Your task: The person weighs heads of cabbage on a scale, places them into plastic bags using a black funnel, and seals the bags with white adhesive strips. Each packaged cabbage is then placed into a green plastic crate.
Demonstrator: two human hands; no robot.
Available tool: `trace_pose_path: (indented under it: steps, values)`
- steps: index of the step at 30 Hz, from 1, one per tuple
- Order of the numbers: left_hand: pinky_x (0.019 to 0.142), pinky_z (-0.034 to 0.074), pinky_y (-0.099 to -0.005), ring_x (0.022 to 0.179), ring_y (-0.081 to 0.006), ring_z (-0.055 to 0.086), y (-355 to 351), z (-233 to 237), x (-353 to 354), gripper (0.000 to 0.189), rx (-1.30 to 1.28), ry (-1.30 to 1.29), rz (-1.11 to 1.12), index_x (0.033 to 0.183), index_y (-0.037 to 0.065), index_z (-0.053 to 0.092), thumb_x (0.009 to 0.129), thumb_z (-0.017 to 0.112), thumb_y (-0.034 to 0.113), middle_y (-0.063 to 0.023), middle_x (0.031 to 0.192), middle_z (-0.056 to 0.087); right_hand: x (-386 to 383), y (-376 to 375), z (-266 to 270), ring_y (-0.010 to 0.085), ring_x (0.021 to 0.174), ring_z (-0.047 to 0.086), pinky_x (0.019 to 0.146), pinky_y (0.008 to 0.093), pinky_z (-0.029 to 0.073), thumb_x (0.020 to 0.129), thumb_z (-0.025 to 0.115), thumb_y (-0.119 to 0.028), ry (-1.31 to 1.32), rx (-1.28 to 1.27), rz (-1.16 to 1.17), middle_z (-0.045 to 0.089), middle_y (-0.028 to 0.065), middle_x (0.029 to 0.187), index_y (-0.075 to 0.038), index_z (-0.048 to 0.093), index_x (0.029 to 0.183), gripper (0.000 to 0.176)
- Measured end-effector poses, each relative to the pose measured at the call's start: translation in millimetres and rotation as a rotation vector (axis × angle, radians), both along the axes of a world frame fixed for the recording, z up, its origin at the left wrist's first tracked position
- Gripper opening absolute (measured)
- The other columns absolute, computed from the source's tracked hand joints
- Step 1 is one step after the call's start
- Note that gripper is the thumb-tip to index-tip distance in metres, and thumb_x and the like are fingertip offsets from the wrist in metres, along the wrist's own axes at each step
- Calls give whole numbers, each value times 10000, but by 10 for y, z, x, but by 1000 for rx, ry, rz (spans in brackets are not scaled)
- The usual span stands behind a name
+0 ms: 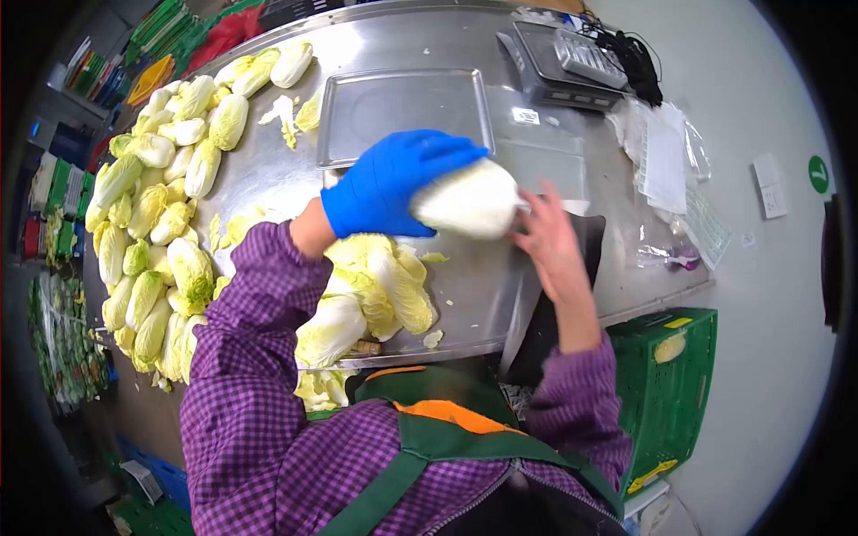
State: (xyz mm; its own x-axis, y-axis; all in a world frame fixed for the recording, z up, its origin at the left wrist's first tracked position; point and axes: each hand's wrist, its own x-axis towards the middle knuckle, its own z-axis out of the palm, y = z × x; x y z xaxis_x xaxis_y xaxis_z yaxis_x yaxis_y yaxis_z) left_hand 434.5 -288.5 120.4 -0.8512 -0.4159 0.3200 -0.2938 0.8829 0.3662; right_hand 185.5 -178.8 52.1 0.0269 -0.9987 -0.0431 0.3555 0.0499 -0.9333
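Cabbage head (469,201), pale, oblong and leafy, is held just nearer the person than the shallow steel tray (402,112), long axis running left to right. The blue-gloved left hand (393,183) wraps around it from above. The bare right hand (547,234) meets its right end with fingers loosely curled; whether they grip anything is unclear.

Blue-gloved left hand (386,186), pale yellow-green cabbage (466,198), purple checked sleeve (250,339), green crate (666,393).
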Motion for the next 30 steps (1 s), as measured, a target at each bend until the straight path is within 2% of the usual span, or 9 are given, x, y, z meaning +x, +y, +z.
trace_pose_path:
  steps: [2,4,7,10,13,20,22,25,30]
  values:
    - [1008,351,-423,1235,-331,421,234,64,-14,930,-220,225,100,1399,85,346,622,807,304,-153,1388,400,276,-27,-29,260,1263,391,1047,393,328,757,700,-196,-355,63,-20,401,139,1354,-51,258,1411,803]
    - [1029,336,-403,1265,-287,396,406,-146,24,931,104,654,427,1417,49,293,665,797,268,-152,1417,363,354,-13,-242,254,1295,364,1086,423,286,784,685,-337,-449,17,-19,392,127,1387,-23,296,1386,782]
    - [1082,281,-363,1312,-233,329,582,-1037,9,881,1297,844,339,1436,16,194,759,747,129,-107,1437,327,713,173,-266,248,1307,353,1095,429,271,789,672,-366,-606,38,-74,386,100,1401,-27,316,1378,767]
    - [1029,368,-353,1224,-206,444,989,-983,-112,746,1693,1190,298,1382,48,314,761,724,106,-86,1329,459,828,256,-365,239,1245,409,1038,380,325,767,710,-234,-205,-27,-84,421,108,1343,-59,338,1370,729]
    - [1015,381,-367,1214,-227,460,1006,-997,41,783,1687,1148,329,1380,46,308,735,738,151,-95,1321,466,641,211,-263,239,1205,446,1012,375,349,767,714,-187,566,-163,-103,453,126,1295,-34,411,1319,647]
    - [1018,372,-337,1201,-207,469,1042,-948,251,1012,1171,760,374,1397,40,302,563,865,147,-97,1303,485,734,-60,336,225,1162,486,995,343,374,883,600,-188,276,-149,-3,505,131,1276,-36,418,1333,509]
    - [1019,372,-334,1199,-203,474,1020,-916,371,996,1437,736,115,1380,40,345,548,872,196,-79,1300,497,662,-103,371,200,1143,497,976,326,384,899,581,-209,139,-82,99,517,115,1266,-42,423,1334,492]
    - [914,465,-318,1086,-164,564,1146,-1056,264,473,1921,874,183,1312,54,436,917,536,294,-79,1232,555,674,-78,425,102,1039,540,851,240,430,923,554,-219,-171,38,329,568,50,1191,-63,471,1307,423]
    - [795,536,-357,1006,-230,606,1517,-1244,320,424,2162,1242,71,1320,46,417,969,439,281,-127,1191,565,759,86,125,90,854,548,798,235,454,885,586,-101,250,250,419,593,12,1037,-23,537,1216,344]
